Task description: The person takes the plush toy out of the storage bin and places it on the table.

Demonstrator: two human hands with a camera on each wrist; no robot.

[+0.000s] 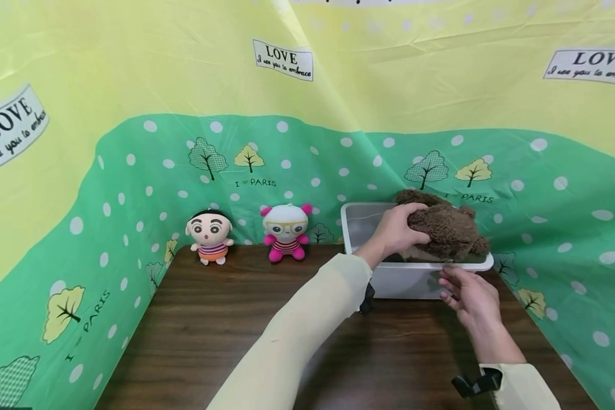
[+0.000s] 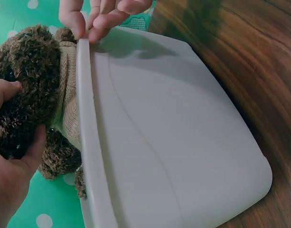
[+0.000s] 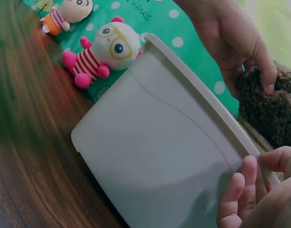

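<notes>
A brown curly-furred teddy bear [image 1: 448,228] in a knitted beige top sits partly inside a light grey plastic bin [image 1: 407,283], its upper body above the rim. My left hand [image 1: 401,229] grips the bear's head, thumb and fingers spread round the fur, as the left wrist view also shows. At the bin's front rim, towards its right end, my right hand [image 1: 471,296] pinches the edge between thumb and fingers. In the right wrist view the right fingers [image 3: 248,183] lie against the bin's outer wall. The bear's lower part is hidden by the bin.
Left of the bin, a pink-and-white panda plush [image 1: 286,230] with yellow glasses sits at the table's back edge. Beside it is a black-haired doll [image 1: 210,234] in a striped top. The dark wooden table [image 1: 195,330] meets a green and yellow printed cloth [image 1: 338,154] behind.
</notes>
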